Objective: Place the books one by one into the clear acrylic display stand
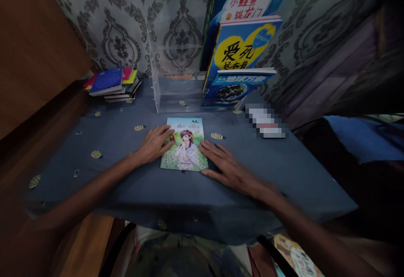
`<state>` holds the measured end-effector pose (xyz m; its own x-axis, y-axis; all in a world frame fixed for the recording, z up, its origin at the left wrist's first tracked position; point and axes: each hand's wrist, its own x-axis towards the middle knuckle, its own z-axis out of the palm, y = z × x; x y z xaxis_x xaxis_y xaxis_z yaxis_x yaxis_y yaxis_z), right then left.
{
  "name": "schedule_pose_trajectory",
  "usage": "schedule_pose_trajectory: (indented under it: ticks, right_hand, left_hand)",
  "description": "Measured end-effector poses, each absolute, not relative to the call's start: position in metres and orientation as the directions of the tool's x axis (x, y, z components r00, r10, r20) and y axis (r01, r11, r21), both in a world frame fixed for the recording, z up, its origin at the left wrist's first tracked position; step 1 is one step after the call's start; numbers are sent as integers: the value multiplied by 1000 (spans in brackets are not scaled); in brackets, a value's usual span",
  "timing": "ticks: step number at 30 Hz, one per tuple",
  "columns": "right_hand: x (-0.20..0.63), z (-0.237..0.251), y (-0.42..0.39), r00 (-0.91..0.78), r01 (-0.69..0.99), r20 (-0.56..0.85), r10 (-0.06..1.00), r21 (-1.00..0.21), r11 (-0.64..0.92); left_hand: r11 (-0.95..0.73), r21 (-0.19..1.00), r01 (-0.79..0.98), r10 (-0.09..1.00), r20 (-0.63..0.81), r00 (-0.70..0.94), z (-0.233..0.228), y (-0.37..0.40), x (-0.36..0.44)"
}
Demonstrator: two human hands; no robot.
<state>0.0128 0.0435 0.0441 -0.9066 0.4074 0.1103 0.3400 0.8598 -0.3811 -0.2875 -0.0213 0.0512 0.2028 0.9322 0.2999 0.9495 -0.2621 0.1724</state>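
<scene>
A thin book [186, 146] with a green and light-blue illustrated cover lies flat and closed on the cloth-covered table. My left hand [154, 143] rests at its left edge, with the fingertips on the cover. At the right edge, the fingertips of my right hand [225, 165] touch the book, fingers stretched out and the thumb near the lower right corner. Both hands lie flat and neither grasps the book. Behind it stands a clear acrylic book rack [179, 100], with a blue book [233, 87] in its front tier.
A blue-and-yellow book [243, 45] and a large teal book [217, 3] stand further back in the rack. Several small books [109, 83] are stacked at the back left. A blurred-out pale object [265, 121] lies to the right. The table's front edge [189, 209] runs just before me.
</scene>
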Motion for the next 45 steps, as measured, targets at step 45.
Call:
schedule_pose_trajectory:
  ticks: [45]
  right_hand:
    - [-101,55,49,-947,260,128,295,-232,937]
  left_hand:
    - [-215,169,962,927,346,146,37,8,-301]
